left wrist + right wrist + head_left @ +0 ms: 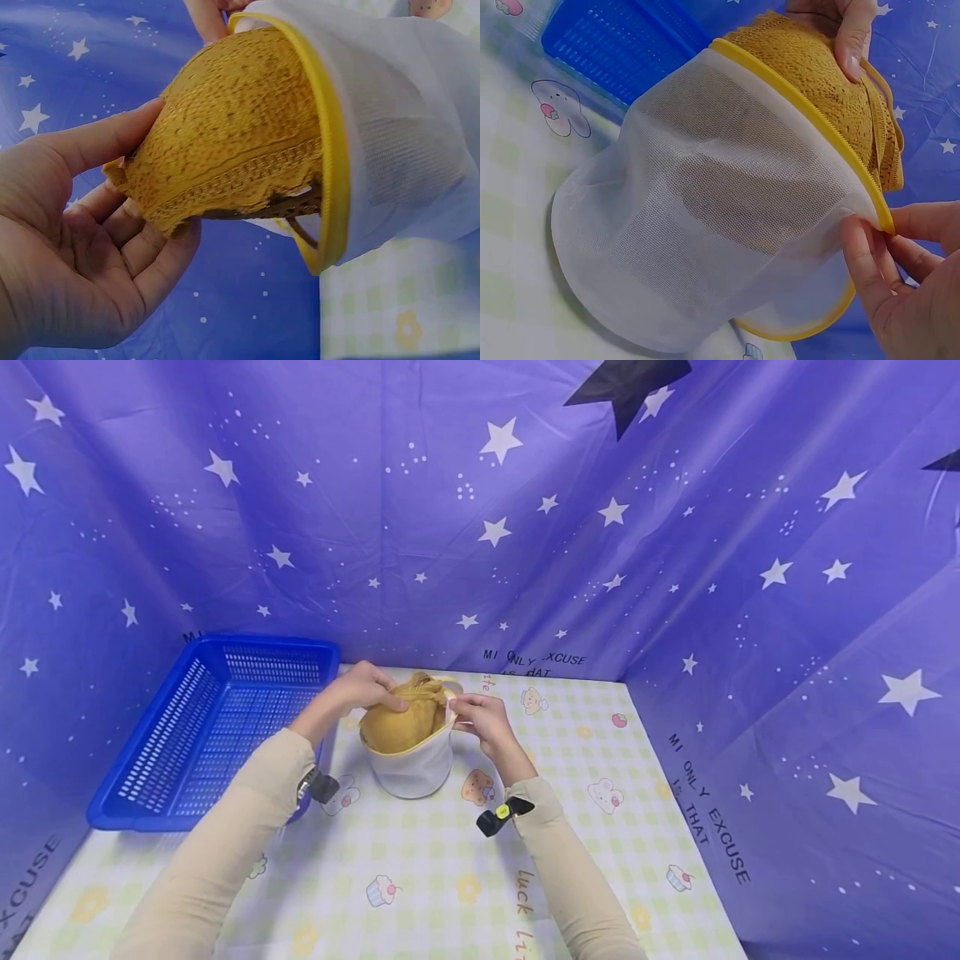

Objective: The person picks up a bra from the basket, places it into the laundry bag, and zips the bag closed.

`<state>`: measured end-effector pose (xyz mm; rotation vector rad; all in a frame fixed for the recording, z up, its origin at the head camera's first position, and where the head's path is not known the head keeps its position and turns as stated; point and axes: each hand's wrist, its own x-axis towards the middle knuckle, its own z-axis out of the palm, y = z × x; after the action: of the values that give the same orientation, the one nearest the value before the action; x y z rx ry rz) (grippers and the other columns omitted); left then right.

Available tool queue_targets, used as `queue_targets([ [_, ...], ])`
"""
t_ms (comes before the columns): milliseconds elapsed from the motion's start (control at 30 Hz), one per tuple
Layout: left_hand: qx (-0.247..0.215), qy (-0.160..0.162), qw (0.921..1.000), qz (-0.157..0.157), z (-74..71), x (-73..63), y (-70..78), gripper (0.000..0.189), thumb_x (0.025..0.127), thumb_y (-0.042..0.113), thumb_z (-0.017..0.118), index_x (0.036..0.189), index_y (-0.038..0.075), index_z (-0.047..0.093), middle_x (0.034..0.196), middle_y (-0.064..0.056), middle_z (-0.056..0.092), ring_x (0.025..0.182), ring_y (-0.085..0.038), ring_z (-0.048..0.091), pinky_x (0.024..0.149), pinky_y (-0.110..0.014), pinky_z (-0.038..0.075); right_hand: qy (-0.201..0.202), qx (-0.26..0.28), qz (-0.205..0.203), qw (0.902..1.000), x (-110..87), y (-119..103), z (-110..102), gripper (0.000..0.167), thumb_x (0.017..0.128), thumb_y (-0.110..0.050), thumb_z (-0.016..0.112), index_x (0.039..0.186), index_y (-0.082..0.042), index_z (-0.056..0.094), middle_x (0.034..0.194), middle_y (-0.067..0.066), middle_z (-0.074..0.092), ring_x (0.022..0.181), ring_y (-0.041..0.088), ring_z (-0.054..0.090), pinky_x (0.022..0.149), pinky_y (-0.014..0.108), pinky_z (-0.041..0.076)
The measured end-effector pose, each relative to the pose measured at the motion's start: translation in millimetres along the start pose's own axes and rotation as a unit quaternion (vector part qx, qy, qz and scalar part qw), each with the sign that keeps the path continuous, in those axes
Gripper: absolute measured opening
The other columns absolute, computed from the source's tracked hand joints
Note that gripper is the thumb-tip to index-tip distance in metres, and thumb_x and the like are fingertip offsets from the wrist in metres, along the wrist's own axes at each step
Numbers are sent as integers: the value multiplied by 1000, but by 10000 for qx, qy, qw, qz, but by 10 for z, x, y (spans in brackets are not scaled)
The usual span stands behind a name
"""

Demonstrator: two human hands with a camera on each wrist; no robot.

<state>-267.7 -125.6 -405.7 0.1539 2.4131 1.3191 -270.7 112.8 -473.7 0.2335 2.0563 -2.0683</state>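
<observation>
A mustard-yellow lace bra [232,120] sits partly inside a white mesh laundry bag [682,202] with a yellow zipper rim. One moulded cup and a strap stick out of the bag's mouth. My left hand [367,687] pinches the bra's lace edge between thumb and fingers. With thumb and fingertips, my right hand [483,720] grips the yellow rim on the bag's right side. Through the mesh, in the right wrist view, the part of the bra inside shows as a dark shape. The bag stands upright on the table, its lid folded back behind.
A blue plastic basket [213,727] with slotted walls stands left of the bag, near my left forearm. The table [420,852] wears a green-and-white checked cloth with cartoon prints. Purple star-printed curtains [420,510] rise behind it and at both sides.
</observation>
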Motion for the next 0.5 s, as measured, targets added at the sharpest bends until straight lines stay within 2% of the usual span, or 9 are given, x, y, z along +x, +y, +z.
queue_targets([
  [100,93,-116,9999,-53,-9,-6,30,43,82,14,82,56,18,48,59,10,45,65,-10,45,64,-23,44,-21,-71,-17,10000,4,1,-6,25,92,-5,70,114,9,70,85,0,71,71,10,66,71,26,63],
  [233,246,-208,9995,-73,-12,-12,58,44,82,13,82,57,17,46,59,10,45,65,-10,48,69,-25,51,-43,-56,-11,10000,4,-7,-9,25,92,-4,70,113,10,70,83,-2,70,71,9,66,69,24,62],
  [500,286,-316,9991,-90,6,-21,85,46,81,10,81,55,17,44,58,9,41,56,-8,42,65,-25,50,-13,-13,0,10000,3,-17,-12,25,91,-4,71,112,10,70,81,-3,68,70,9,65,67,22,62],
])
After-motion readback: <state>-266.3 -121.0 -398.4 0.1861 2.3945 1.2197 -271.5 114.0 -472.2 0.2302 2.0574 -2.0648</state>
